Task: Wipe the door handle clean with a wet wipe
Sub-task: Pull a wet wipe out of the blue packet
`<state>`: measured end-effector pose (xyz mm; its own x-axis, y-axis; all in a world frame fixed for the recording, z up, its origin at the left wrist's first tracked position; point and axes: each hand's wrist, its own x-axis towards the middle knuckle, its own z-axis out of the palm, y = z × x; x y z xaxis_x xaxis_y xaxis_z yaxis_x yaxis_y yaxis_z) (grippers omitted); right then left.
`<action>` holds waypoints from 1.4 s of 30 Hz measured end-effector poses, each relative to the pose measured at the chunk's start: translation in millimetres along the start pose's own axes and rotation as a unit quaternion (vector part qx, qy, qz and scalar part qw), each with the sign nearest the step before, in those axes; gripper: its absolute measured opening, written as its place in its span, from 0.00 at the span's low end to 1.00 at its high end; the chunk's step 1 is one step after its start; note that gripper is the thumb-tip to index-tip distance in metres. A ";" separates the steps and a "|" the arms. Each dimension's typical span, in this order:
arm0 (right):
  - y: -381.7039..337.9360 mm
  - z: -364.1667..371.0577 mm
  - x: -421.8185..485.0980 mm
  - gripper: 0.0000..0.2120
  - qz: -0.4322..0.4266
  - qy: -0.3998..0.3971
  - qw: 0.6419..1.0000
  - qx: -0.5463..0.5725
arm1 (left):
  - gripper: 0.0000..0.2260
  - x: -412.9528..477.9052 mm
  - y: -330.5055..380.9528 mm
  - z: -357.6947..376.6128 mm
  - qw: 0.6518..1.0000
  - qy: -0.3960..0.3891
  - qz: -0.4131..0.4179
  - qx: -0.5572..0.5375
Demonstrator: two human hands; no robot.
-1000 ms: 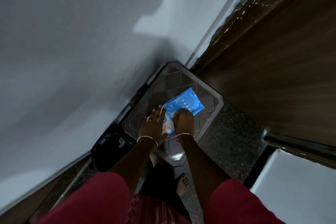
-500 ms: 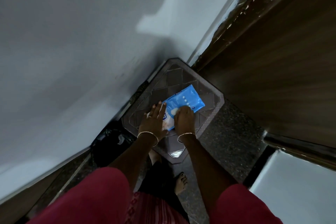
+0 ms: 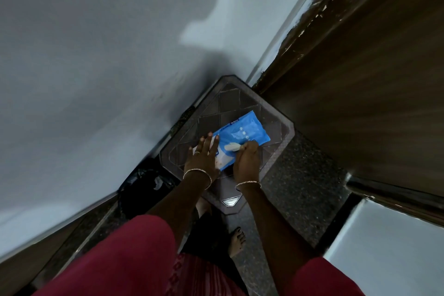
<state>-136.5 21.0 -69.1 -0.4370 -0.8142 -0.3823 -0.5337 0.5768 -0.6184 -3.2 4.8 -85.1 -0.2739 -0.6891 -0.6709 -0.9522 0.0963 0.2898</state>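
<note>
- Head view: the blue wet-wipe pack (image 3: 240,138) lay flat on a dark plastic stool (image 3: 276,149), its long axis running from lower left to upper right.
- The left hand (image 3: 203,157) pressed palm-down on the pack's lower end, fingers extended flat.
- The right hand (image 3: 247,161) had its fingertips pinched on a white wipe (image 3: 231,146) at the pack's opening.
- A wooden door (image 3: 360,103) stood to the right.

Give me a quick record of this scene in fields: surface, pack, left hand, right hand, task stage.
surface: dark patterned stool top, beside a wooden door
pack: blue wet wipe pack lying flat on the stool
left hand: left hand pressed flat on the pack's near end, steadying it
right hand: right hand pinching a white wipe at the pack's opening
task stage: wipe being pulled out; door handle not in view
</note>
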 end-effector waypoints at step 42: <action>4.1 -11.5 29.1 0.11 0.178 0.030 0.895 0.409 | 0.45 -1.0 16.3 5.2 0.999 0.007 -0.034 0.019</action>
<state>-159.8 0.4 -74.9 -0.5245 -0.5694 -0.6330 0.3441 0.5383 -0.7693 -19.1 10.8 -83.3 -0.2059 -0.7053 -0.6784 -0.9733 0.0755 0.2169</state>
